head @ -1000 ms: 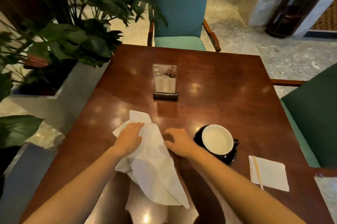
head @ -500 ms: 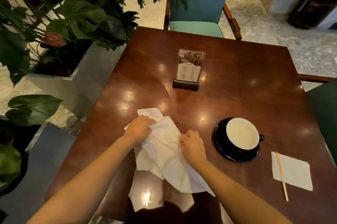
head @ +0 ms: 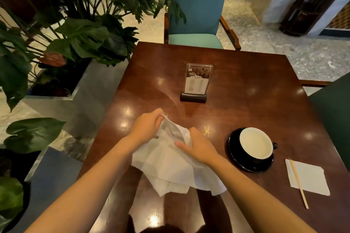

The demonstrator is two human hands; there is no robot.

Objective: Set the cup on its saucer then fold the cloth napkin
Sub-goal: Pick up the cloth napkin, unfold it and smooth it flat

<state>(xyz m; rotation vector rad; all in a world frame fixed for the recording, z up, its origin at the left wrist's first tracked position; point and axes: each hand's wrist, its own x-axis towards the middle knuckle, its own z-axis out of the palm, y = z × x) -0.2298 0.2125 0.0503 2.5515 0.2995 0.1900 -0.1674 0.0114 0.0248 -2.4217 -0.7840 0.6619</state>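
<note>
"White cloth napkin (head: 166, 164), how many?"
"One, crumpled on the brown wooden bench (head: 246, 90), left of one white-lined black cup (head: 255, 143) seated on one black saucer (head: 234, 158). Left hand (head: 147, 128), right hand (head: 200, 147): two grips, both clutching it."

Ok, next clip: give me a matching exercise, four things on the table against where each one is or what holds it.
Things
1. white cloth napkin
2. black cup with a white inside
3. thin wooden stick
4. clear acrylic menu stand

Places
A. on the square white paper napkin
B. upright in its dark base
C. on the black saucer
D. held by the left hand and right hand

Pairs: 1-D, 2-C, 3-A, 4-B
</note>
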